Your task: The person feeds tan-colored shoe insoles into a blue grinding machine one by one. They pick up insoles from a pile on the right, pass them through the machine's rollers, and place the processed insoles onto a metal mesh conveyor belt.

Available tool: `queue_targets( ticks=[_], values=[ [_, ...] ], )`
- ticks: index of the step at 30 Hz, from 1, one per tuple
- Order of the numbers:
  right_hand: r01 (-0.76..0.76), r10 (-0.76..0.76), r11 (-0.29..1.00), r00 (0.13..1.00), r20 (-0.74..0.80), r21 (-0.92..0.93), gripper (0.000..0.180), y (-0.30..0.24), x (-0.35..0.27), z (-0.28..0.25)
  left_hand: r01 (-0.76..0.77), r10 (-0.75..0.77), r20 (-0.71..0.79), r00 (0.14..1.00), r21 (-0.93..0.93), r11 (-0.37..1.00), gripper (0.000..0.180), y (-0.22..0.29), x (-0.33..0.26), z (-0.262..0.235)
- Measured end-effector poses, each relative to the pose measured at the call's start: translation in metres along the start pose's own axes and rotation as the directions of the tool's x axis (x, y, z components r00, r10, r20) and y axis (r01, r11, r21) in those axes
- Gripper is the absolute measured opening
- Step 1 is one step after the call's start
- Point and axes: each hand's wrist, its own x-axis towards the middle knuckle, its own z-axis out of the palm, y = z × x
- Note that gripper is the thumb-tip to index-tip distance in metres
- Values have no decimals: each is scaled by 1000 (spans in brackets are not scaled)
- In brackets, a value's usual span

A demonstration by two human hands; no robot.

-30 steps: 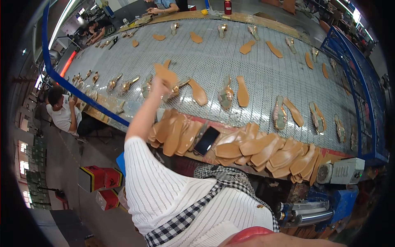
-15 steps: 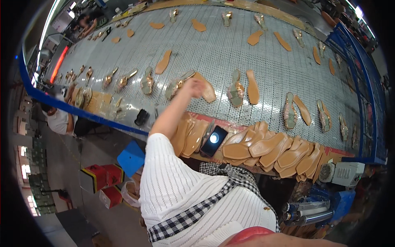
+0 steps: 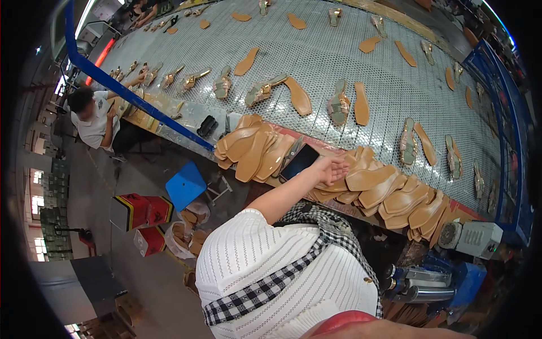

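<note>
My left hand [image 3: 332,171] is at the front bench, over the left end of a pile of tan shoe insoles [image 3: 372,175]. Its fingers are stretched out and I see nothing in them; whether they touch the pile I cannot tell. Beside the wrist lies a dark phone [image 3: 301,161], with scissors [image 3: 294,148] behind it. A second insole pile [image 3: 246,141] is to the left. On the mesh belt, a single tan insole [image 3: 299,97] lies just right of a sandal [image 3: 261,93] with shiny straps. Another sandal [image 3: 339,106] sits beside its own insole [image 3: 361,104]. My right hand is out of view.
The wide mesh conveyor [image 3: 271,51] carries several more sandals and insoles. Blue frames [image 3: 141,104] stand at its left and right. A co-worker [image 3: 96,116] sits at the left. A blue stool [image 3: 185,185], red boxes [image 3: 145,210] and a grey motor [image 3: 477,240] are near the bench.
My left hand has come back from the insole on the belt to the pile on the bench. That insole stays beside its sandal. The phone's lit screen has gone dark, and the view has shifted.
</note>
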Motion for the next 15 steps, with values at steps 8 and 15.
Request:
queue_targets(
  ticks=[8, 15],
  values=[
    [-166, 168, 986, 981, -99, 30, 36, 121, -28, -65, -17, 33, -61, 998, 249, 968, 25, -44, 22, 37],
    [-217, 248, 964, 944, -219, 154, 25, 298, -100, -76, 443, -464, -44, 885, 387, 809, 25, -72, 59, 55]
  ],
)
